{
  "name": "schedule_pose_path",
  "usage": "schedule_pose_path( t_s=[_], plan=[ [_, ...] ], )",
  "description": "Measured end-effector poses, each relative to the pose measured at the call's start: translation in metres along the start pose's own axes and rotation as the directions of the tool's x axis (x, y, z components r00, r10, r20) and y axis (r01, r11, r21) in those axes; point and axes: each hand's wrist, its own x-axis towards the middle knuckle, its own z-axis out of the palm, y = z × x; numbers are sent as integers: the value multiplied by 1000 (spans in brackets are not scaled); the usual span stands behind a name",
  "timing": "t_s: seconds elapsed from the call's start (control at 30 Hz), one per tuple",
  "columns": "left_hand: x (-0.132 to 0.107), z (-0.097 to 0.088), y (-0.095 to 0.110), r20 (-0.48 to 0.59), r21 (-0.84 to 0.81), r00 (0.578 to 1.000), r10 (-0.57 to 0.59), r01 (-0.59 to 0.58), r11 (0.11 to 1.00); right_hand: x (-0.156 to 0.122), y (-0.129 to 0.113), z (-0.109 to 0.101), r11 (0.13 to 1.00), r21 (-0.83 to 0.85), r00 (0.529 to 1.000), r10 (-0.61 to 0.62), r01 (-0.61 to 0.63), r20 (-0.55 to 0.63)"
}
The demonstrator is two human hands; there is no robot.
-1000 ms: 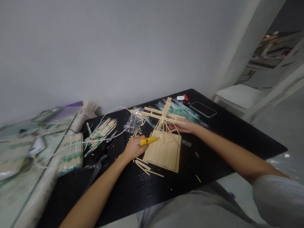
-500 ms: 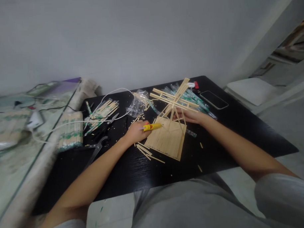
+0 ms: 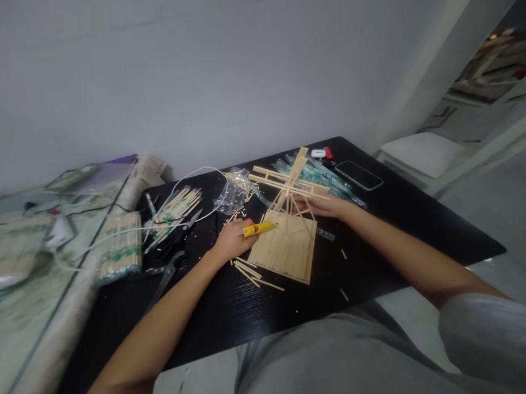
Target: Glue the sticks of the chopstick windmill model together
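Observation:
A small windmill-like model of thin wooden sticks, with crossed blades [image 3: 288, 187], rises from the back of a flat stick base [image 3: 284, 251] on the black table. My left hand [image 3: 233, 241] is closed around a yellow glue tube [image 3: 259, 229], which points right over the base's left part. Behind the model's slanting legs, my right hand [image 3: 319, 205] grips the frame; its fingertips are partly hidden by the sticks. Loose cut sticks [image 3: 250, 272] lie by the base's front left corner.
Scissors [image 3: 190, 221], pliers [image 3: 168, 272] and a loose stick pile [image 3: 177, 211] lie left, near bundled sticks [image 3: 120, 245] and a white cable [image 3: 160, 227]. Clear wrappers [image 3: 326, 174], a phone [image 3: 359, 175] and a white case [image 3: 318, 153] lie at the back right.
The whole view has shifted slightly, so the table and model sit a little lower and further left. Both hands keep their hold, with the tube still over the base.

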Motion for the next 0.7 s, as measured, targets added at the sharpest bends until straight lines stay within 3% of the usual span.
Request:
schedule_pose_path(
  t_s=[0.7],
  plan=[
    [1,-4,6,36,10,998,-46,45,999,0,-4,8,997,40,998,-67,67,6]
  ],
)
